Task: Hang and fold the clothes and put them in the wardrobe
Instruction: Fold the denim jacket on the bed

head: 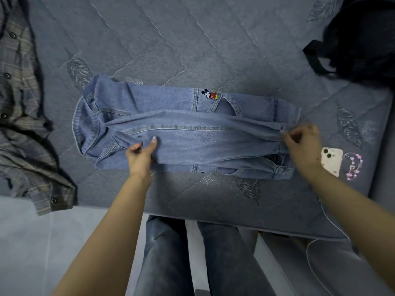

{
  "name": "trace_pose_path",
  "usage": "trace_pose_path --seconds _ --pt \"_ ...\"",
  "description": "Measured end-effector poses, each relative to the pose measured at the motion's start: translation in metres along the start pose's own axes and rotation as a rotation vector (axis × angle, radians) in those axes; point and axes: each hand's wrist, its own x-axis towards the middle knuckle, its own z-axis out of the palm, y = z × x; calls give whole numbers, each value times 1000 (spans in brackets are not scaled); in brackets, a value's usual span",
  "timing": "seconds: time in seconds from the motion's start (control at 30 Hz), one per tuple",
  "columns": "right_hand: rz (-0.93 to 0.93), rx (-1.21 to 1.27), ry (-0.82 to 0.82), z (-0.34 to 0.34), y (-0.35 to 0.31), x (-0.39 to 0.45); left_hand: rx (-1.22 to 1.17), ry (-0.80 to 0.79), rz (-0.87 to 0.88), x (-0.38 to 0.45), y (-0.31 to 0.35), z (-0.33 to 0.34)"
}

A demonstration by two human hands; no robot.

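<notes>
Head view: jacket (183,129) lies folded lengthwise on the bed (192,39); my left hand (140,155) and right hand (302,144) pinch its top layer. Uneven pulling could skew the fold.
</notes>
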Motion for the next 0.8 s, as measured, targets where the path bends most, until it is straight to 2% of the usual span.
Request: trace_pose_path --seconds 0.1,0.17,0.27,0.37,0.43,0.57,0.7,0.8 --pt "353 305 76 18 -12 4 -180 -73 -109 0 7 3" --pt "436 345 26 22 -13 12 -202 -86 -142 -1 13 4" --pt "354 284 -44 19 -9 19 -143 -96 -106 -2 19 6" --pt "149 122 0 8 -4 16 -81 -131 -75 -1 24 4" --pt "89 79 29 -1 0 9 8 -113 -25 -2 26 -1" --pt "110 93 38 -13 13 -8 96 -87 16 -5 14 -14" --pt "202 105 -28 -3 15 -16 50 -149 -61 -9 3 -21" --pt "250 99 -46 0 9 -11 38 -147 -38 -10 8 -17"
